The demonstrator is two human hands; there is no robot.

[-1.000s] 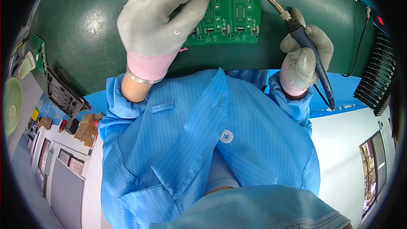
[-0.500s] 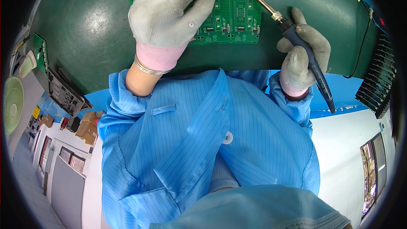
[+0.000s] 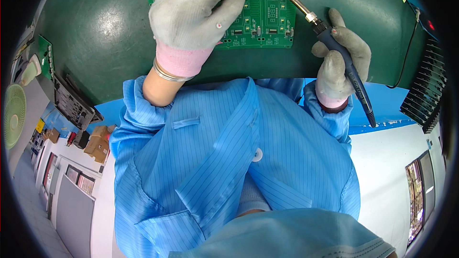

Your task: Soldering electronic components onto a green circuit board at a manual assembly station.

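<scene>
A green circuit board (image 3: 270,19) lies on the dark green bench mat (image 3: 105,24) at the top of the view. My left hand (image 3: 193,12), in a grey glove with a pink cuff, rests on the board's left part, fingertips pinched near its top edge; whether something thin is between them I cannot tell. My right hand (image 3: 342,59), also gloved, grips a soldering iron (image 3: 330,36) by its blue handle. The iron's metal tip touches the board near its upper right. Both forearms wear blue striped sleeves.
A black finned rack (image 3: 423,91) stands at the right edge, with a thin black cable (image 3: 406,59) running over the mat. A small green board (image 3: 45,55) and a black tray (image 3: 71,102) lie at the mat's left edge. A green fan (image 3: 14,114) is far left.
The board and both hands sit lower in the picture than before. The iron's tip has stayed at the board's upper right area, and the left hand has stayed on the board.
</scene>
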